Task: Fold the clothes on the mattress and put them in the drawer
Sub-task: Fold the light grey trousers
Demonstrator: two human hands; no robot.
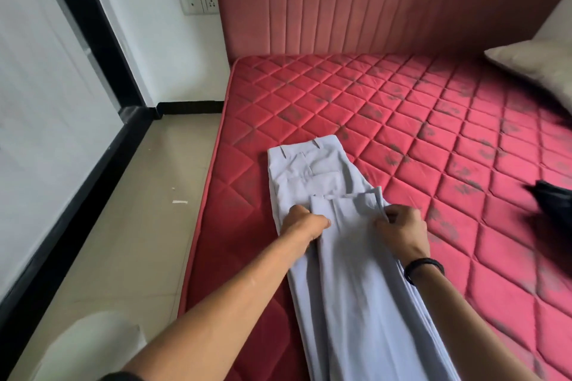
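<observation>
Pale grey-blue trousers are being pinched at their folded hems by the left hand and right hand on a red quilted mattress; a padded red headboard and beige tiled floor are being shown at the frame's top and left.

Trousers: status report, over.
Left hand and right hand grip hem end of pale blue trousers, folding toward waistband. Flat on mattress. Nothing in the way.

The pale blue trousers lay flat near the red quilted mattress's left edge, legs stacked, waistband toward the headboard, their hem ends doubled back over the thighs.
</observation>
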